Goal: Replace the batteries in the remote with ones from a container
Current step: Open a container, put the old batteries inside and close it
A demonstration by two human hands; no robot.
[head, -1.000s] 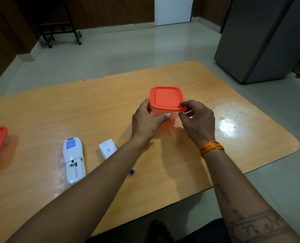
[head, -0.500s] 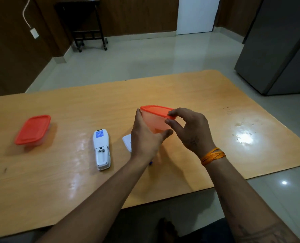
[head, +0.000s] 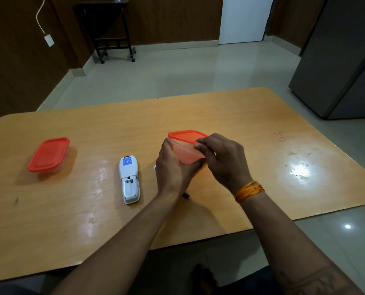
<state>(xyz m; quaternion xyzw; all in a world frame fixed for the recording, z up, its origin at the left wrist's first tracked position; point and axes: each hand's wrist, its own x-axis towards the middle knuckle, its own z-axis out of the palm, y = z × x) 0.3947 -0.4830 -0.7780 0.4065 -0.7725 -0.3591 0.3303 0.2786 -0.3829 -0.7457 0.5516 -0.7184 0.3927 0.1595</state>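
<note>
Your left hand [head: 173,169] cups the clear container [head: 187,153] above the table [head: 230,116], while your right hand [head: 222,160] pinches its orange lid [head: 186,136]. The remote [head: 128,182] lies face down to the left, battery bay open.

Walls: dark brown wood panelling [head: 166,20], pale skirting.
Floor: glossy grey tiles [head: 198,69].
Door: white panel [head: 244,18].
Furniture: black wheeled stand [head: 111,28]; tall grey metal cabinet [head: 343,60]; orange-brown wooden table [head: 70,209].
Light: ceiling-lamp glare [head: 299,171] on tabletop.
</note>
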